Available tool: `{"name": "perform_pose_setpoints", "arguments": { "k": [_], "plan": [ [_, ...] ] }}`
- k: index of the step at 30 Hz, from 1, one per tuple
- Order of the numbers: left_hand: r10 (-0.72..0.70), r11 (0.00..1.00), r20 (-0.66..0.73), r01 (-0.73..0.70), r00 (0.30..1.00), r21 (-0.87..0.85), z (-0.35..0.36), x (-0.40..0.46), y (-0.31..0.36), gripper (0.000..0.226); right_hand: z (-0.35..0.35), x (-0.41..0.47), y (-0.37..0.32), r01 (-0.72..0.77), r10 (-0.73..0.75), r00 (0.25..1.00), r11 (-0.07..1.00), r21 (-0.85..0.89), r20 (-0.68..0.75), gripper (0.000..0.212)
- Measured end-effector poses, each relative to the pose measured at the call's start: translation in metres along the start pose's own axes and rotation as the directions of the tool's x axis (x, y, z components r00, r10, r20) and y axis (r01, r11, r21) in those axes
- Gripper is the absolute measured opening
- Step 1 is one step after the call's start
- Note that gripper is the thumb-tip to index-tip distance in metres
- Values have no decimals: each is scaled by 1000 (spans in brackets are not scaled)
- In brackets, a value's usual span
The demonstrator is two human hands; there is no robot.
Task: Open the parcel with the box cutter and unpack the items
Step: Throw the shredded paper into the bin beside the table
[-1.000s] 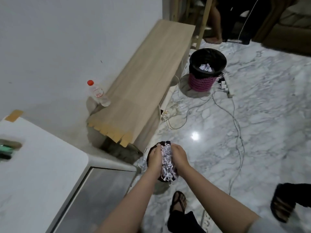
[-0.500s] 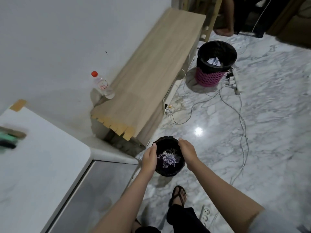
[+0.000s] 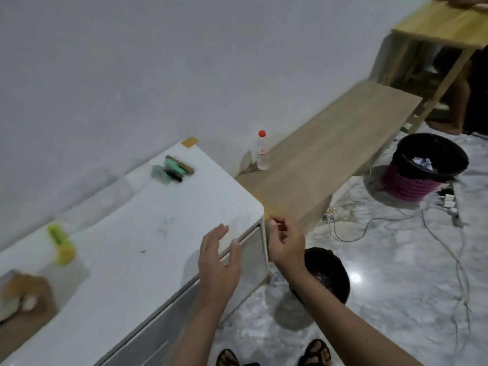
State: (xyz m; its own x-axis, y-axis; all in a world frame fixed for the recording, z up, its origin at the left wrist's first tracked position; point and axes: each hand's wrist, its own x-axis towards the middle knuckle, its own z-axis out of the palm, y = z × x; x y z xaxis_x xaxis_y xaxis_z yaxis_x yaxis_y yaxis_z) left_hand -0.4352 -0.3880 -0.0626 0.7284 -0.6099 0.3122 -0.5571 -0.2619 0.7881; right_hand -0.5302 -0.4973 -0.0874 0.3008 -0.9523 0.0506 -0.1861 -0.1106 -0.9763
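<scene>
Hands have risen from the black bin (image 3: pixel 330 276) to the white table's (image 3: pixel 148 233) corner. Left hand (image 3: pixel 219 262): fingers spread, empty, over the table edge. Right hand (image 3: pixel 286 241): fingers curled; whether they pinch anything, cannot tell. Parcel (image 3: pixel 23 307): brown, blurred, far left on table. Green cutter (image 3: pixel 173 169): near wall.

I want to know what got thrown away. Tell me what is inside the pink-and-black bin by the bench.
The pink-and-black bin has a black liner, and crumpled white paper lies inside near the top. Anything beneath the paper is covered, so the rest cannot be told.
</scene>
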Motion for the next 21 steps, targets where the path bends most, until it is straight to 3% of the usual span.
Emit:
{"name": "perform_pose_setpoints", "arguments": {
  "k": [4,9,12,15,18,21],
  "plan": [
    [-175,979,-114,185,978,84,-75,6,-55,39,71,-26,-40,228,-224,965,973,-20,134,17],
    [-374,845,-119,391,920,366,-148,11,-122,61,145,-41,-51,350,-273,882,925,-147,383,30],
    [-392,772,-17,339,920,538,-169,10,-150,73,177,-35,-51,379,-181,839,871,-313,512,49],
    [-341,738,24,252,940,626,-169,8,-161,86,202,-26,-54,397,-73,839,760,-514,540,63],
    [-347,749,20,264,938,608,-168,9,-163,84,220,-22,-53,464,-81,817,680,-567,571,61],
    [-340,758,22,260,940,598,-169,9,-164,83,228,-27,-49,574,-166,745,653,-494,646,45]
  ]
}}
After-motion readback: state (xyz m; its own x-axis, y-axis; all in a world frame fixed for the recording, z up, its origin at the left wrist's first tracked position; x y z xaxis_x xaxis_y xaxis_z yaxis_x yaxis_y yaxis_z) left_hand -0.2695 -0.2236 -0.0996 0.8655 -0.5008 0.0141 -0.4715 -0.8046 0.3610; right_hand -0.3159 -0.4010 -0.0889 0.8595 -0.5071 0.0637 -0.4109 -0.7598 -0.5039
